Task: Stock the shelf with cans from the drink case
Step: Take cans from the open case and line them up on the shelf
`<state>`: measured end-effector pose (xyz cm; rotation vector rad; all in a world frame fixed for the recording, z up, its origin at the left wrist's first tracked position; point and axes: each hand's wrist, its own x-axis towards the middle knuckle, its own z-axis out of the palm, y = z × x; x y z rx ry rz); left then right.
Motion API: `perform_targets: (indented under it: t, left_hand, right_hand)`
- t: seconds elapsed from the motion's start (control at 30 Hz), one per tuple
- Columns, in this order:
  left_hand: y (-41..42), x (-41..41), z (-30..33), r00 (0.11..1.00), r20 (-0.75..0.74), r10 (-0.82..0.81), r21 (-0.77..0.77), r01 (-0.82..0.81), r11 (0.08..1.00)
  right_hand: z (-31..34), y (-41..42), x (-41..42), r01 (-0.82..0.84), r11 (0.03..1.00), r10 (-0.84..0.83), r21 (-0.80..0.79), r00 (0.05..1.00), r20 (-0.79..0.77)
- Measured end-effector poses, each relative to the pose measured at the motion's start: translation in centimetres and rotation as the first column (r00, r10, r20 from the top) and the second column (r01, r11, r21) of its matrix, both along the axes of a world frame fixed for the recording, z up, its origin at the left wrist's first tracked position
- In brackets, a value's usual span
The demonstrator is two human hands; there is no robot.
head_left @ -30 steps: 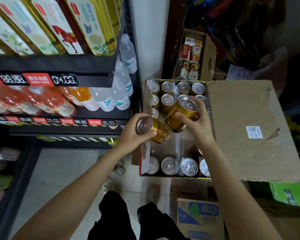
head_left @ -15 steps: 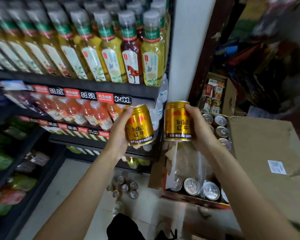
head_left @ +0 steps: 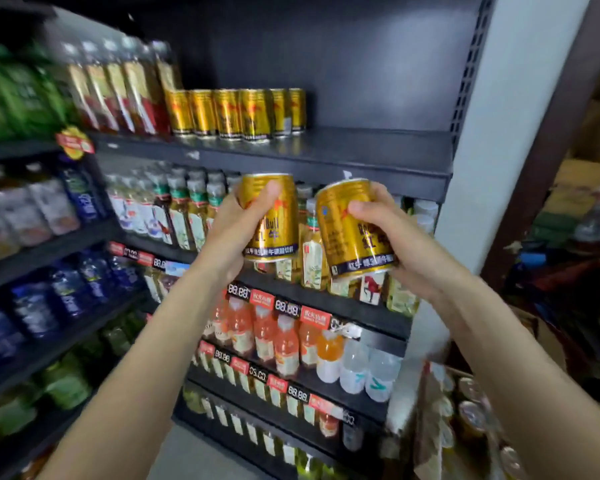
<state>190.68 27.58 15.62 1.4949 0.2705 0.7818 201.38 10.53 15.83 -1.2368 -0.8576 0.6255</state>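
- Shelf status: a row of gold cans [head_left: 236,114] already stands upright at the left part of the top shelf [head_left: 361,152], just beside the tall bottles [head_left: 118,95] on its left. The right part of that shelf is bare. Judgement: stocking is under way and far from complete.
- Left hand [head_left: 234,233]: fingers and thumb wrapped around the left can [head_left: 270,216], held upright in front of the second tier, below the top shelf edge.
- Right hand [head_left: 400,244]: fingers and thumb wrapped around the right can [head_left: 355,228], tilted with its top leaning left, just beside the left can; contact between the two cans cannot be confirmed.
- Remaining work: both held cans are not yet placed. The drink case [head_left: 465,420] at lower right shows more can tops, blurred, so the count left cannot be read.
- Surroundings: green packs [head_left: 18,95] at far left, blue bottles [head_left: 59,299] below them, tea bottles [head_left: 184,209] directly behind the hands, orange drink bottles [head_left: 264,337] lower down, and a white pillar [head_left: 520,133] bounding the shelf on the right.
- Obstructions: none visible on the bare section. Judgement: the shelf lip must be cleared before setting cans down.
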Motion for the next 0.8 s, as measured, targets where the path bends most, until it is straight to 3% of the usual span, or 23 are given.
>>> perform_targets:
  t: [0.13,0.23,0.37,0.53,0.7,0.8]
  left_hand:
    - [3.7,1.3,4.6,0.997,0.052,-0.057,0.143,0.049,0.988]
    - [6.6,3.1,7.7,0.994,0.113,0.005,0.268,-0.035,0.963]
    - [9.8,6.1,10.0,0.986,0.115,0.123,0.474,-0.164,0.865]
    - [13.2,10.9,10.8,0.984,0.025,0.179,0.616,-0.156,0.772]
    - [15.4,14.1,10.2,0.958,0.024,0.286,0.770,-0.200,0.606]
    - [16.3,14.7,9.7,0.962,0.026,0.273,0.802,-0.183,0.569]
  right_hand:
    - [4.9,4.9,1.5,0.120,0.992,-0.122,0.046,0.992,0.043]
    - [8.4,7.9,3.4,0.201,0.976,-0.212,0.087,0.965,0.154]
    - [11.8,11.5,6.9,0.327,0.940,-0.342,0.099,0.880,0.331]
    - [13.9,15.7,12.4,0.492,0.870,-0.443,0.024,0.759,0.477]
    - [14.2,18.6,16.4,0.601,0.797,-0.478,-0.051,0.681,0.555]
    - [14.2,19.9,18.1,0.629,0.774,-0.479,-0.068,0.652,0.588]
